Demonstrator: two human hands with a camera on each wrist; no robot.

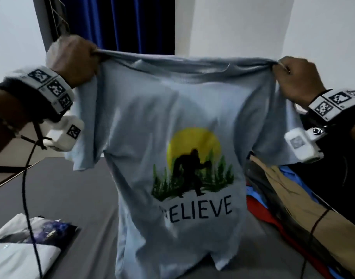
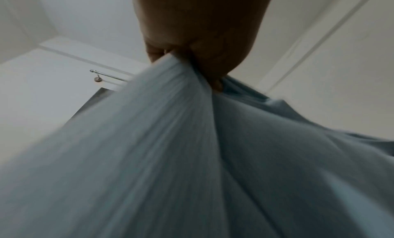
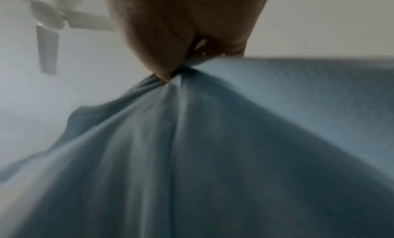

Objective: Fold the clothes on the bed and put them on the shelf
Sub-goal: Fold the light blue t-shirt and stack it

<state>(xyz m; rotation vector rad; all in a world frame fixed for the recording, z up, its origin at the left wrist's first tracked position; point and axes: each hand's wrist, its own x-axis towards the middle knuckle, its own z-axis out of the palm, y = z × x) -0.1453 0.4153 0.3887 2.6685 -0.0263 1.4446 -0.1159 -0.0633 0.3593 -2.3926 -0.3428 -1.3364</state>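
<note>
A light blue T-shirt with a yellow sun, dark figure, green trees and the word BELIEVE hangs spread in the air above the grey bed. My left hand grips its left shoulder, fingers curled round bunched cloth. On the other side my right hand grips the right shoulder. In the left wrist view the left hand pinches the blue T-shirt. The right wrist view shows the right hand clamped on gathered folds of the T-shirt. The shirt's hem hangs near the bed.
Folded white clothes lie at the bed's near left. A pile of unfolded clothes, tan, red and blue, lies at the right. A dark blue curtain hangs behind. A ceiling fan shows in the right wrist view.
</note>
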